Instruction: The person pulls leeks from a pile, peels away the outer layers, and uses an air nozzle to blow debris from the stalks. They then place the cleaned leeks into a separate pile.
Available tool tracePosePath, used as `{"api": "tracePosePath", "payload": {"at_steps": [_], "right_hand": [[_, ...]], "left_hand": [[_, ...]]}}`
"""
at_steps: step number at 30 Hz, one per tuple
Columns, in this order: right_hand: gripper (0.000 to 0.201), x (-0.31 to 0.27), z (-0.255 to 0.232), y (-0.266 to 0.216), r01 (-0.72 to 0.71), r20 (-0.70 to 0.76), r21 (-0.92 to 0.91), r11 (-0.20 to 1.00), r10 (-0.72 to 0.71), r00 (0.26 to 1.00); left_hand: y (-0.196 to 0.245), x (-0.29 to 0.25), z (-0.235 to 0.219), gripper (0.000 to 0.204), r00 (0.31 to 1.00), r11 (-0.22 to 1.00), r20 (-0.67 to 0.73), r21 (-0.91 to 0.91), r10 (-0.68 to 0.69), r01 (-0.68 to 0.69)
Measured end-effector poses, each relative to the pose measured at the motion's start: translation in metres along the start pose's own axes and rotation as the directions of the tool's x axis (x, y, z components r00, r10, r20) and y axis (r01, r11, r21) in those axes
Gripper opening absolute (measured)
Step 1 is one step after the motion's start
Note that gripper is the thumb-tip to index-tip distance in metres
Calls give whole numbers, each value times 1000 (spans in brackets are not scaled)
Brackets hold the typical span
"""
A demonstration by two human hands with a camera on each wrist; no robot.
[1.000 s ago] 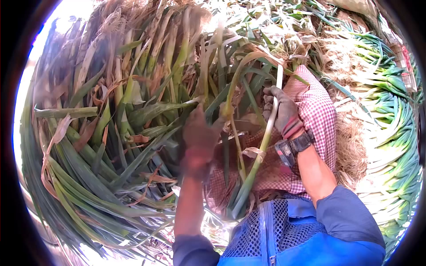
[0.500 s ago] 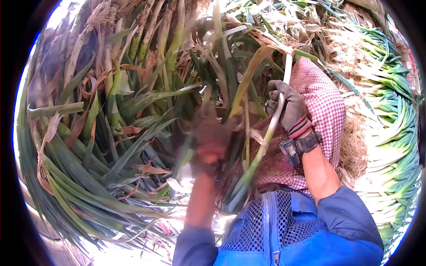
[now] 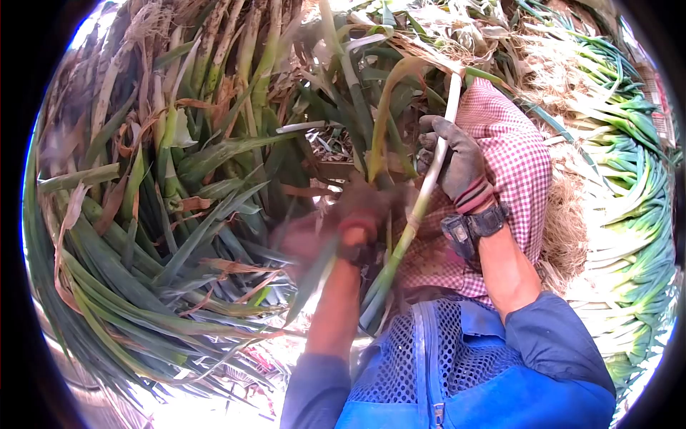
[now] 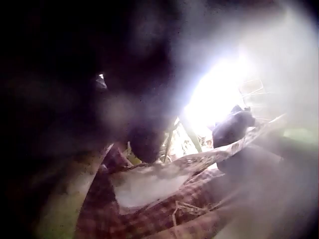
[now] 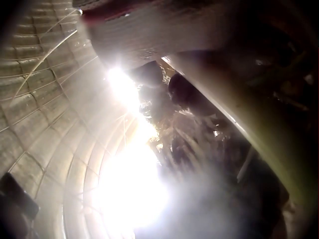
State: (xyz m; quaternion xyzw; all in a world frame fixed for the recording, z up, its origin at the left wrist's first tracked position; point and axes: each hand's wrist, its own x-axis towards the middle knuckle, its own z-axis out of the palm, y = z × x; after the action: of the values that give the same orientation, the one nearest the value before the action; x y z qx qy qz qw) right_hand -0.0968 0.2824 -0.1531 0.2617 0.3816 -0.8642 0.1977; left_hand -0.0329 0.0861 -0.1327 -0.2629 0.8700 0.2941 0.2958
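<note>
My gloved right hand [image 3: 457, 161] grips a long green onion [image 3: 426, 199] by its pale shaft, fingers curled round it. Its root end points up and away; its green leaves hang down toward the blue vest. In the right wrist view, the onion stalk [image 5: 234, 119] slants past the glove. Blurred by motion, my gloved left hand [image 3: 357, 207] is left of the stalk, at the lower end of a bent yellowish leaf [image 3: 389, 107]. A blurred green leaf [image 3: 312, 282] hangs below that hand. I cannot tell whether its fingers pinch either leaf.
A big heap of untrimmed green onions [image 3: 171, 272] fills the left side. Cleaned onions [image 3: 622, 214] lie in a long row at the right, roots inward. Red-and-white checked cloth [image 3: 511, 143] covers the lap. Dry leaf scraps [image 3: 457, 43] lie at the back.
My left hand has moved right, toward the stalk. A green leaf now hangs below it. The right hand keeps its grip on the green onion.
</note>
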Motion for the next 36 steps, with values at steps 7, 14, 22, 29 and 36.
{"api": "tracePosePath", "payload": {"at_steps": [7,14,22,29,36], "right_hand": [[16,-7,-9,19,-60,-3,-439,897,65,998],[33,-17,-5,71,-54,38,-920,389,226,973],[29,-58,22,45,-340,128,-434,834,431,893],[18,-85,62,-26,69,439,-395,916,123,890],[42,-24,105,-136,884,863,-375,-280,-453,223]], "left_hand": [[-53,24,-6,47,984,828,-15,-537,180,-160],[-66,17,6,25,936,649,51,-734,347,-201],[-61,-9,-17,38,953,795,155,-594,261,-122],[65,-61,-121,47,911,534,-46,-798,411,-281],[185,-13,-260,37,366,386,-495,-65,788,-920]]}}
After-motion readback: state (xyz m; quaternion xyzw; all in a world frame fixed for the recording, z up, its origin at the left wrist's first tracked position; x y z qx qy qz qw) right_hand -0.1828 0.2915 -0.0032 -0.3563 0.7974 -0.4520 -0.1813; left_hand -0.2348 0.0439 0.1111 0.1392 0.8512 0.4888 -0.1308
